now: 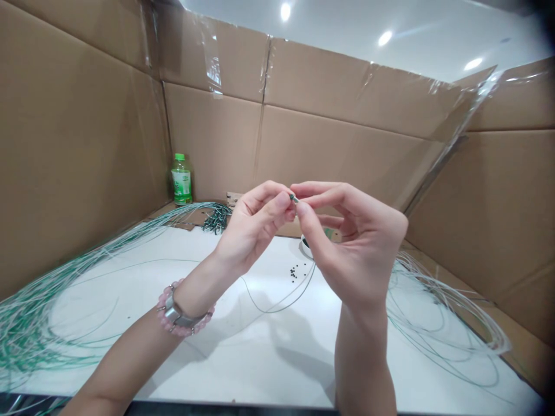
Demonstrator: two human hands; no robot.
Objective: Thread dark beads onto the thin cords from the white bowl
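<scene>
Tiny green-tipped cord end [294,198], pinched nearly shut between thumb and forefinger of the left hand [255,225]; right hand [358,242] fingers close in just beside it, contact unclear. Risk: too slight a pinch, and it slips — falling below the fingers among loose black beads [295,271] or snagging the green-and-white strands [56,306].

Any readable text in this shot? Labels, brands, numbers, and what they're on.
Bottle label: green and white print, too small and blurred to read.
Cardboard walls: no readable print; only clear tape across the seams.
No other readable text in view.
</scene>
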